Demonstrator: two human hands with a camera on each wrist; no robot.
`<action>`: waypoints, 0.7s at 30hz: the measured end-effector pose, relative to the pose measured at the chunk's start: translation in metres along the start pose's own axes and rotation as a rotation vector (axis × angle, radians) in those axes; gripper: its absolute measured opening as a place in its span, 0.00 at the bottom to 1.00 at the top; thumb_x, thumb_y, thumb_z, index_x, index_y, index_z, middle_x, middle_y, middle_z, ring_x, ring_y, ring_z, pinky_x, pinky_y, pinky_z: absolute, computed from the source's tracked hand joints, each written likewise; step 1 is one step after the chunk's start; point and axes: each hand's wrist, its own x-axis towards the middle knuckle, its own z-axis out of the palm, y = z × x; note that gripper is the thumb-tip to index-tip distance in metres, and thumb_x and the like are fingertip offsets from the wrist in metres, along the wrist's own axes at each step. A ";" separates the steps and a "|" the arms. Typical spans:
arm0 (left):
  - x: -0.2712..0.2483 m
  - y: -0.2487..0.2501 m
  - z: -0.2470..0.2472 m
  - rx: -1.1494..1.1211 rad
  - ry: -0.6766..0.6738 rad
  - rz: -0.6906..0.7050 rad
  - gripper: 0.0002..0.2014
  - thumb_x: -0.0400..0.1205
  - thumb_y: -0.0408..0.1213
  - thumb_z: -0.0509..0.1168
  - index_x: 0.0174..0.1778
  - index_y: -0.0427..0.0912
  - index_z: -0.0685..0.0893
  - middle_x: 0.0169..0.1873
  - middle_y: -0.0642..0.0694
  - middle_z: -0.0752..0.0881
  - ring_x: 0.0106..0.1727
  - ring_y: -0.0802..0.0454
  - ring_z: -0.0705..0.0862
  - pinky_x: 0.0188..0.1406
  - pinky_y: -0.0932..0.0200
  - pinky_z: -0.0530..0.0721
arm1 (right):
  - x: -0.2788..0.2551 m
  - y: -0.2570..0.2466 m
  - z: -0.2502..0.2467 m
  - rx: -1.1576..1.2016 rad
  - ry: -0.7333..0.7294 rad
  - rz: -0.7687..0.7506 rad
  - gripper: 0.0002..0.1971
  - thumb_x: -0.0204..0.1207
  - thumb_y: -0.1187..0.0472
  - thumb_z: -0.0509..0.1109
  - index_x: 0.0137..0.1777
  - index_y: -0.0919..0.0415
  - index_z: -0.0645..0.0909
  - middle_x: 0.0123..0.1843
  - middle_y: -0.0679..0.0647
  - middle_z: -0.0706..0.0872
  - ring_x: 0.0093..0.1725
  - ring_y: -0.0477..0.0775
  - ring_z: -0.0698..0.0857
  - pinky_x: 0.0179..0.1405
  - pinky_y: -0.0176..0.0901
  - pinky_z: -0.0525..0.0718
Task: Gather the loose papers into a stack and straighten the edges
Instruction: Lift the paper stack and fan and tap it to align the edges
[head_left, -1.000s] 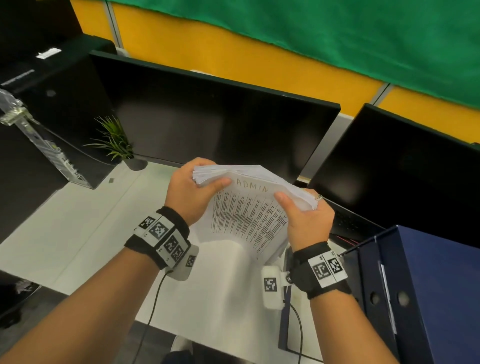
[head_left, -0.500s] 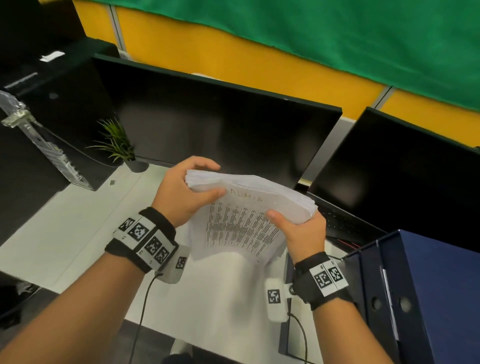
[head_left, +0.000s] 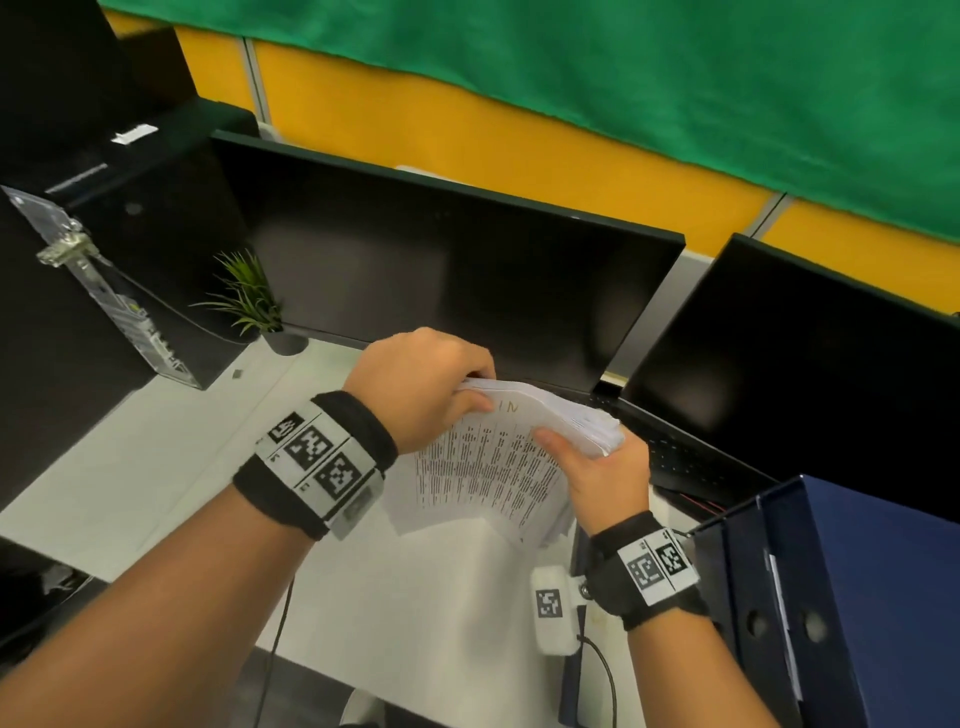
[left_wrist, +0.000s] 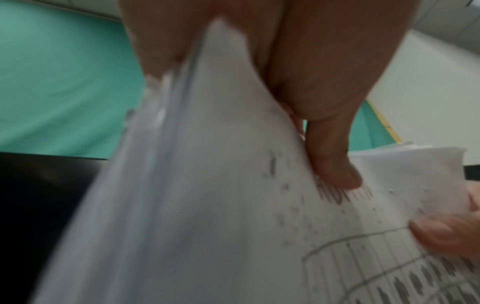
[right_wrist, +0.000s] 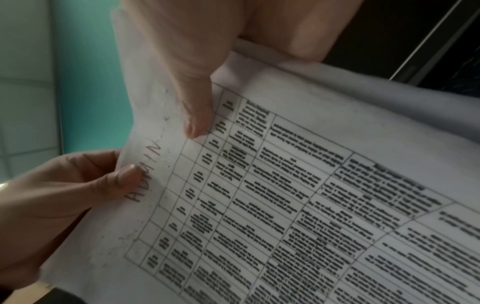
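Observation:
A stack of white papers (head_left: 493, 462) with a printed table and a handwritten word on top is held upright above the white desk (head_left: 156, 467). My left hand (head_left: 421, 387) grips its upper left corner, thumb on the front sheet. My right hand (head_left: 597, 467) grips the upper right corner, thumb across the front. In the left wrist view the paper stack (left_wrist: 207, 185) fills the frame, pinched under my left thumb (left_wrist: 332, 162). In the right wrist view the top sheet (right_wrist: 298, 195) shows the table, with my right thumb (right_wrist: 197, 115) and the left hand's thumb (right_wrist: 124, 179) on it.
Two dark monitors (head_left: 467, 291) (head_left: 795, 364) stand behind the papers, with a keyboard (head_left: 680, 452) under them. Blue binders (head_left: 841, 597) stand at the right edge. A small potted plant (head_left: 249, 306) sits at the back left beside a black computer case (head_left: 104, 218).
Both hands have shifted the stack to the right and slightly down toward the desk. The left hand has curled further over the top corner. The camera has moved closer.

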 end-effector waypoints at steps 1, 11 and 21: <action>0.000 0.000 -0.004 -0.025 -0.027 -0.005 0.07 0.81 0.55 0.67 0.48 0.59 0.86 0.39 0.59 0.87 0.42 0.58 0.85 0.36 0.59 0.77 | 0.001 -0.001 -0.001 0.003 -0.006 0.001 0.17 0.68 0.68 0.80 0.45 0.44 0.83 0.35 0.33 0.89 0.40 0.28 0.88 0.34 0.22 0.83; -0.009 -0.001 -0.002 0.001 0.033 -0.059 0.28 0.69 0.63 0.75 0.59 0.62 0.70 0.49 0.64 0.78 0.50 0.58 0.79 0.53 0.52 0.78 | 0.002 0.002 -0.003 0.040 0.007 -0.013 0.17 0.66 0.71 0.81 0.45 0.48 0.84 0.36 0.31 0.90 0.41 0.32 0.89 0.37 0.25 0.85; -0.019 -0.021 0.004 -0.354 0.103 -0.061 0.23 0.77 0.60 0.70 0.65 0.58 0.78 0.51 0.60 0.85 0.54 0.56 0.84 0.55 0.50 0.87 | 0.006 0.006 0.003 0.059 0.024 -0.024 0.18 0.65 0.68 0.82 0.48 0.46 0.85 0.40 0.34 0.91 0.45 0.36 0.90 0.38 0.30 0.87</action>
